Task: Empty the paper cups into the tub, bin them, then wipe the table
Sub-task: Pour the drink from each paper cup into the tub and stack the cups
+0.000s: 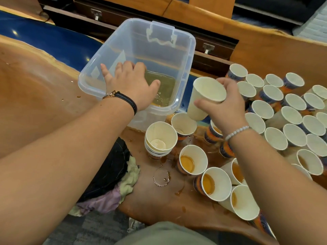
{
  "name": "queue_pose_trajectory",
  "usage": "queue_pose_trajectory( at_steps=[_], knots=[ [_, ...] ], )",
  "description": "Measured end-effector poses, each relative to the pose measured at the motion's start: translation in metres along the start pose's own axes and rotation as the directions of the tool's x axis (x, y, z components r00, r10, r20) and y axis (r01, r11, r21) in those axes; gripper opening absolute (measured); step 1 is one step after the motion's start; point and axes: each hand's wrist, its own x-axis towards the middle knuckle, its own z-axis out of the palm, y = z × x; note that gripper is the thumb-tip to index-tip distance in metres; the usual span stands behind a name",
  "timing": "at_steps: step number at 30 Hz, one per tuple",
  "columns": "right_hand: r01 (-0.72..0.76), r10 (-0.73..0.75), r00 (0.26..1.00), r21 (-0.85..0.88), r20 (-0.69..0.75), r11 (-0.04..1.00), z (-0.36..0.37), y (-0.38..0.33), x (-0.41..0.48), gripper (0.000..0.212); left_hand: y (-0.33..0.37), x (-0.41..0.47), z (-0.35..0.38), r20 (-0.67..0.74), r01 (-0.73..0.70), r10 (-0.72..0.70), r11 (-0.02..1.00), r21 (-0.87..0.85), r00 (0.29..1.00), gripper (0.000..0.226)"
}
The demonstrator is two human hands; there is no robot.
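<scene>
Empty cup (205,96) in right hand (225,106)

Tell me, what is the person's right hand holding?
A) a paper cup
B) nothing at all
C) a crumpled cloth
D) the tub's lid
A: the right hand grips a tilted paper cup beside the tub, with no liquid showing inside the cup.

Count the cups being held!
1: a paper cup in the right hand, beside the plastic tub. The left hand over the tub shows none; its palm is hidden.
</scene>
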Motion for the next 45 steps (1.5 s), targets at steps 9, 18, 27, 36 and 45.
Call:
queue_pose_trajectory(
  at_steps=[9,18,27,36,45],
  knots=[
    [0.024,0.064,0.957,-0.294,0.283,0.956,0.031,0.031,-0.022,0.082,0.001,-0.003,-0.001,-0.023,0.002,-0.002,1.0,0.001,1.0,0.056],
    [0.304,0.124,0.869,-0.716,0.478,0.629,-0.005,0.008,-0.037,0.086,0.0,-0.004,-0.001,-0.04,0.002,-0.002,1.0,-0.006,0.999,0.055],
    [0.397,0.316,0.753,-0.781,0.577,0.482,0.015,0.021,-0.074,0.091,0.0,-0.004,-0.002,-0.048,0.0,-0.001,1.0,-0.011,0.999,0.056],
    [0.398,0.228,0.778,-0.741,0.585,0.541,0.008,0.013,-0.071,0.071,0.001,-0.007,-0.003,-0.072,0.002,-0.005,0.999,-0.051,0.997,0.054],
    [0.483,-0.099,0.856,-0.716,0.508,0.504,-0.057,-0.101,-0.025,0.076,0.003,-0.017,-0.032,-0.071,-0.165,0.154,0.77,-0.616,0.985,0.05]
  ],
)
